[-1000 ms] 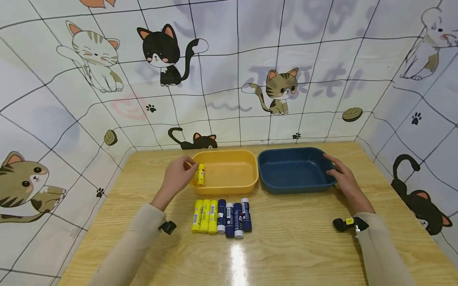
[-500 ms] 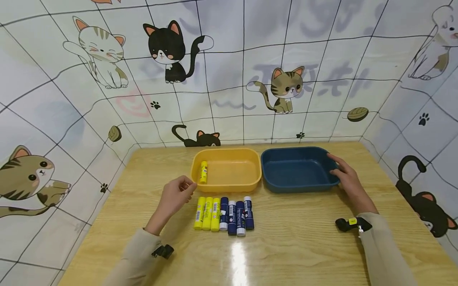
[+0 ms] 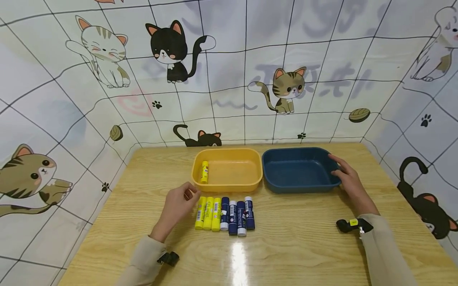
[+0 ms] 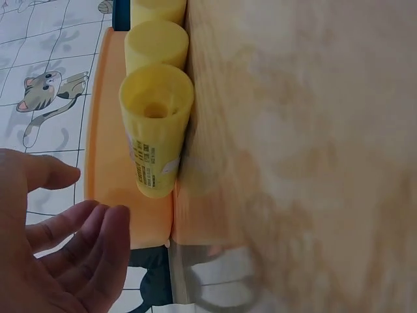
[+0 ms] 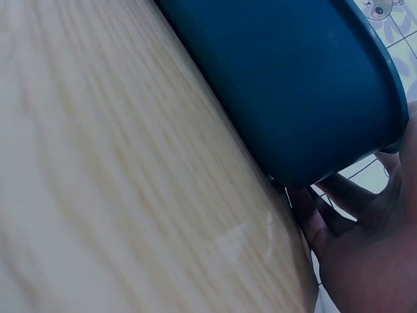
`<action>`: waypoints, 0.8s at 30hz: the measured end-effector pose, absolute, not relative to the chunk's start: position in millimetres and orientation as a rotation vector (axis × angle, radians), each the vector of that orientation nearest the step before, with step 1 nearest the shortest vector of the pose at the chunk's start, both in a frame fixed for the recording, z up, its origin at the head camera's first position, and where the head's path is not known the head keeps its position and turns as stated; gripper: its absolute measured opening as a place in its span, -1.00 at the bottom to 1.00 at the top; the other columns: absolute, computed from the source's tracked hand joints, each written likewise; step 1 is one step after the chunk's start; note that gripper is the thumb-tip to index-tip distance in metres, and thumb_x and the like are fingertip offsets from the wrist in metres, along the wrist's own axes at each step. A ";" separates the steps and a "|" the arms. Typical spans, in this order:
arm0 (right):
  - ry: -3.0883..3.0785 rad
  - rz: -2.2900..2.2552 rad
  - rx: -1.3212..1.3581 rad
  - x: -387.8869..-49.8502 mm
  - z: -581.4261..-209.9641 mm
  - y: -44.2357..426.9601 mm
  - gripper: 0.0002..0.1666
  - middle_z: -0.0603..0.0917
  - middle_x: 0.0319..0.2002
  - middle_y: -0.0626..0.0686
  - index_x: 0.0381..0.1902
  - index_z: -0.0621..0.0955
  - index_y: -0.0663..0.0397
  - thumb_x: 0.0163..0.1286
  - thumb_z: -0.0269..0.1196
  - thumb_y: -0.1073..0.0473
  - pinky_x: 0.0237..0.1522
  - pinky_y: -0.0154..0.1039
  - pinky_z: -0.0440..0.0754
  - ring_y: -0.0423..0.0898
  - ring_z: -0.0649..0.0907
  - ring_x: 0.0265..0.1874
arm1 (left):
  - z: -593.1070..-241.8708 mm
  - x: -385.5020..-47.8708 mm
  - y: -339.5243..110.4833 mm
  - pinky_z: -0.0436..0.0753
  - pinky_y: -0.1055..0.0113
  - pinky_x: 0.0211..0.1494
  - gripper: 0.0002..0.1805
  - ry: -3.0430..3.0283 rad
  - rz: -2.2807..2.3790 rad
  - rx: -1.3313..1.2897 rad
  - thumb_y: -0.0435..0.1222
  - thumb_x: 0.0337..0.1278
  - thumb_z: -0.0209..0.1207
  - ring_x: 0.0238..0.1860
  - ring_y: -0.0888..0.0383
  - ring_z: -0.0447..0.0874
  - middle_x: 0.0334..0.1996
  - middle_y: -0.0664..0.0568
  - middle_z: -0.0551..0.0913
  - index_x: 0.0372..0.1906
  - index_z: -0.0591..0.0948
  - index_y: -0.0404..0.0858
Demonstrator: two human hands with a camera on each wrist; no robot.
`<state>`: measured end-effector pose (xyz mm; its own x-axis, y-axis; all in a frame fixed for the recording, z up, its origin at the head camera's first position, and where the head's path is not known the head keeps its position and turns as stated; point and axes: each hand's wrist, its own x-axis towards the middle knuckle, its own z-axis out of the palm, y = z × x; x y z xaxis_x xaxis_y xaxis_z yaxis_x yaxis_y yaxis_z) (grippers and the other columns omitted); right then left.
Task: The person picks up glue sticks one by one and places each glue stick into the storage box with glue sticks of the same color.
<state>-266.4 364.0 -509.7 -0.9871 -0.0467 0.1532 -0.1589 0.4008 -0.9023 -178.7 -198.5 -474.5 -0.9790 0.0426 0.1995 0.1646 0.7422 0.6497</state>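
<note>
In the head view the left hand hovers by the upper end of the leftmost yellow glue stick. The left wrist view shows the thumb and fingers of the left hand apart, with nothing between them, beside a yellow stick. Yellow and dark blue sticks lie side by side in a row. One yellow stick lies inside the yellow tray, at its left end. The right hand holds the right end of the blue tray, thumb at the rim; in the right wrist view its lower fingers are partly hidden.
The two trays stand side by side at the back of the wooden table, the yellow one left of the blue. Behind them hangs a white gridded sheet with cat drawings. The row of sticks lies in front of the yellow tray.
The left hand has let go of a yellow stick in the yellow tray and moved down toward the row. The right hand stays at the blue tray, and the head view has shifted slightly.
</note>
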 end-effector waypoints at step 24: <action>-2.554 1.648 0.162 -264.8 -506.7 362.6 -0.32 -0.02 0.69 0.14 0.65 0.18 -0.17 0.65 -0.04 0.23 0.46 0.57 0.02 0.50 -0.10 0.60 | -476.5 -167.7 -194.5 0.57 0.36 -0.39 -0.43 -3.088 -0.885 -0.177 -0.15 0.13 0.41 -0.48 0.22 0.54 -0.44 0.12 0.66 0.24 0.54 -0.19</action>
<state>-264.8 362.6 -506.7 -0.9896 -0.0366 0.1391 -0.1418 0.4095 -0.9012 -167.7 -194.5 -476.5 -0.9911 0.1261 -0.0419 0.0848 0.8429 0.5313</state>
